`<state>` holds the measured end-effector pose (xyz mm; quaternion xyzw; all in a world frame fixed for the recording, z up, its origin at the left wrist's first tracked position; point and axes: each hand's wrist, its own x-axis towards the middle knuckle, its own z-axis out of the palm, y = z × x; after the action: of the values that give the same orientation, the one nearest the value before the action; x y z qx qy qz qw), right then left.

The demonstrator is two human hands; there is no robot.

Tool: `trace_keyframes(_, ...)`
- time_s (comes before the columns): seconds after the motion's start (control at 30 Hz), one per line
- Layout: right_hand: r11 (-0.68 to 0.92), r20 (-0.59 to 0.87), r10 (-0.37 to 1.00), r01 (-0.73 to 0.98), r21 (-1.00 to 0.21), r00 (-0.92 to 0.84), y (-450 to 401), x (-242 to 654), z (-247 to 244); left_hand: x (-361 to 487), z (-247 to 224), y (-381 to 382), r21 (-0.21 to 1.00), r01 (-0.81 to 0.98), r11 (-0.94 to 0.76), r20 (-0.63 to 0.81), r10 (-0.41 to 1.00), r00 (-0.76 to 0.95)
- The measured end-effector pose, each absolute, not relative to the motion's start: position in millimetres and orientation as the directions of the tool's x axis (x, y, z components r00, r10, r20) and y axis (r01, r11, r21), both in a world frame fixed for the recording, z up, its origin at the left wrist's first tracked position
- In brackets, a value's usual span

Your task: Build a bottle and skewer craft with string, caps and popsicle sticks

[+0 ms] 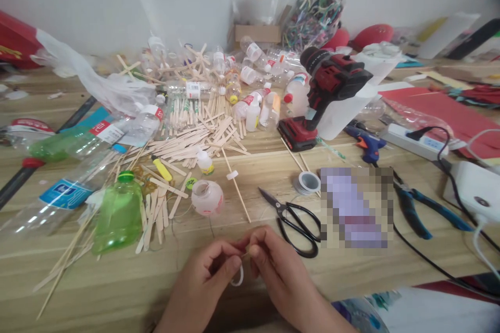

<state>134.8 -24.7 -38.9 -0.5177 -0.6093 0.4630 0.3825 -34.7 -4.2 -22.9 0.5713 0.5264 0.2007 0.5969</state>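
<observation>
Pinching at the near side of the table [269, 171], both hands meet fingertip to fingertip. Left hand [203, 281]: thumb and forefinger pressed together by a small white ring [239, 278]. Right hand [279, 270]: grip closed on a fine yellowish strand [246, 254] running between the two sets of fingertips; whether the left clamps the strand too, cannot tell.

Handling, as judged: ring very light, probably thin plastic, springy rather than brittle, easy to drop; best taken by its edge. Strand likely limp and apt to slip, wants a tight pinch close to its end.

Looks: ring plain white, narrow, curved, showing just below the left thumb, its upper part hidden by fingers. Strand hair-thin, its ends out of sight.

About: black-handled scissors [280, 207] beside the right hand; beyond the hands, a skewer [241, 199] through a white cap [232, 175], and a pale, round, open-topped container [207, 199].
</observation>
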Motion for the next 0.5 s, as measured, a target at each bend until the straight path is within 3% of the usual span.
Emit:
trace_keyframes(0.27,-0.212,-0.217,0.969,0.055,-0.976,-0.117,-21,124,-42,-34,-24,-8,0.877,0.424,0.227,-0.386,0.858,0.338)
trace_keyframes(0.5,-0.351,-0.344,0.935,-0.087,-0.932,-0.085,-18,119,-42,-38,-30,-12,0.856,0.515,0.034,-0.269,0.881,0.39)
